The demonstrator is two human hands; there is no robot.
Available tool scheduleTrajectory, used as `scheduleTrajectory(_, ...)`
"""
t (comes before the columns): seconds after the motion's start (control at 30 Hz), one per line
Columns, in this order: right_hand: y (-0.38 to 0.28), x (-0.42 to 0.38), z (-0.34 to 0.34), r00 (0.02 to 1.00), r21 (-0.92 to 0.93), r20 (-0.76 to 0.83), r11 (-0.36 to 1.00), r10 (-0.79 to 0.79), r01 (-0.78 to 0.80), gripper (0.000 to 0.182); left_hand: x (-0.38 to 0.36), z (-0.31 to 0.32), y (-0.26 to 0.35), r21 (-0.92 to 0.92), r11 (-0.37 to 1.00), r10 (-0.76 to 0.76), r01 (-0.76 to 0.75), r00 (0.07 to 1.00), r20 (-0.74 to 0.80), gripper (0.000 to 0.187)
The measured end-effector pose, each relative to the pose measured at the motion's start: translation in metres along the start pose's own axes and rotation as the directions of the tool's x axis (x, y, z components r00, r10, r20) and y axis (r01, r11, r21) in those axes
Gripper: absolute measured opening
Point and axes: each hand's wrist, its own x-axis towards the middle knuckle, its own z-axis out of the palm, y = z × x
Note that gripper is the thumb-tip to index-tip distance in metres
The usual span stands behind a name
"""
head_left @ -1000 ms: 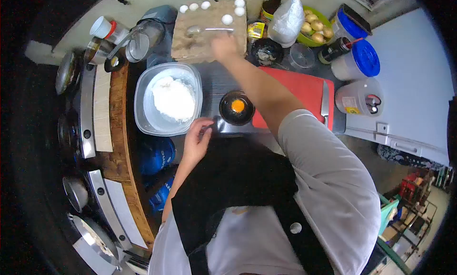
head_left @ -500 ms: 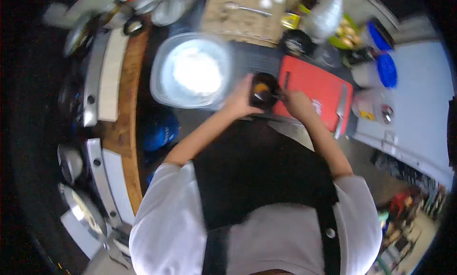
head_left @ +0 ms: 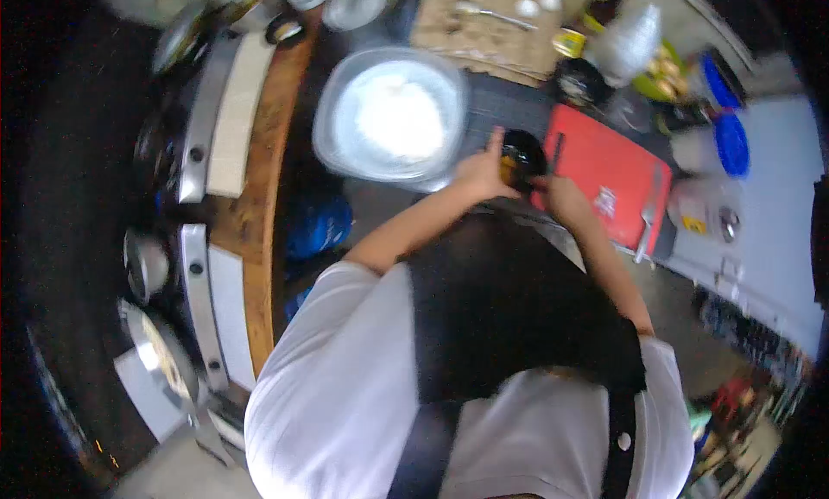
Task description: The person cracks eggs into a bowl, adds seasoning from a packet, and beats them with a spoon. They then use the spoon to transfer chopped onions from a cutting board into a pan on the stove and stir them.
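A small dark bowl (head_left: 525, 154) with something yellow-orange inside stands at the counter's front edge. My left hand (head_left: 486, 173) grips its left side, thumb and fingers around the rim. At the bowl's lower right, my right hand (head_left: 561, 198) is closed on something thin that I cannot make out. To the left sits a large translucent plastic tub (head_left: 331, 123) holding white powder (head_left: 401, 119). On the right lies a red cutting board (head_left: 596, 158), with a knife (head_left: 648, 218) along its right side.
Behind are a brown cardboard sheet (head_left: 440, 41) with a spoon (head_left: 496, 14) and eggs, a black bowl (head_left: 580, 82), and a foil-like silver bag (head_left: 633, 46). Containers with blue lids (head_left: 732, 145) stand at right. A wooden edge (head_left: 259, 154) and stove pans (head_left: 155, 361) lie left.
The whole scene has shifted to the right in view as the camera moved. My left hand still holds the bowl, and my right hand stays beside it, slightly lower against the rim.
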Motion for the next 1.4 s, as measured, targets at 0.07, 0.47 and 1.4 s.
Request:
scheduleTrajectory(0.07,-0.006,-0.001,0.000,0.991,0.001,-0.084,0.994,0.105,-0.105,0.037,-0.005,0.001,0.003,0.036,0.999,-0.003,0.004,1.000,-0.016,0.138)
scheduleTrajectory(0.47,0.007,0.003,0.008,0.978,-0.034,-0.108,0.982,0.180,-0.185,0.045,-0.004,0.007,0.008,0.121,0.993,0.003,0.000,1.000,-0.026,0.142)
scheduleTrajectory(1.4,-0.012,-0.004,-0.006,0.983,-0.112,-0.035,0.977,0.181,-0.184,0.041,0.060,0.073,-0.054,-0.461,0.883,-0.181,0.086,0.970,-0.165,0.061)
